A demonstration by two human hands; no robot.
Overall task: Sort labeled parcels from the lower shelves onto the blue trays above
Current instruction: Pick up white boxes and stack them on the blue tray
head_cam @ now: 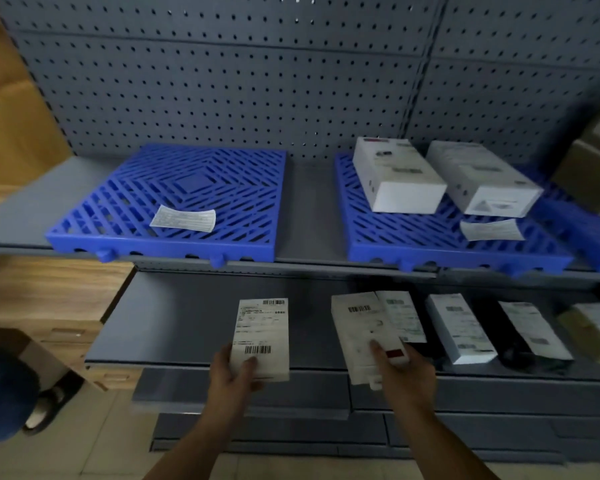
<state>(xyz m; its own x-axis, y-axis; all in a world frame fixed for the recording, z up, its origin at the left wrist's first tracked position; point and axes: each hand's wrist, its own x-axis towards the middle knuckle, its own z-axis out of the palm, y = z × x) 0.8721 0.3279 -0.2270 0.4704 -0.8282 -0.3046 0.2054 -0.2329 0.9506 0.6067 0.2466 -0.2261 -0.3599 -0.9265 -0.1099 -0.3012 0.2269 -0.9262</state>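
Gripping white parcels, left hand [234, 370] and right hand [400, 370] hover below the (near-bare) left blue tray [125, 233].

You are standing in a stockroom or parcel-sorting store; a grey pegboard [222, 81] backs the metal shelves [312, 209] from 10 to 2 o'clock; blue slatted trays [174, 188] sit on the upper shelf, each with a paper slip [183, 219]; white boxes [395, 174] with printed labels lie on the tray at 1 o'clock; more barcoded parcels [459, 327] line the lower shelf at 3 o'clock; cardboard cartons [593, 171] stand at the far right; tiled floor [94, 438] lies at 7 o'clock.
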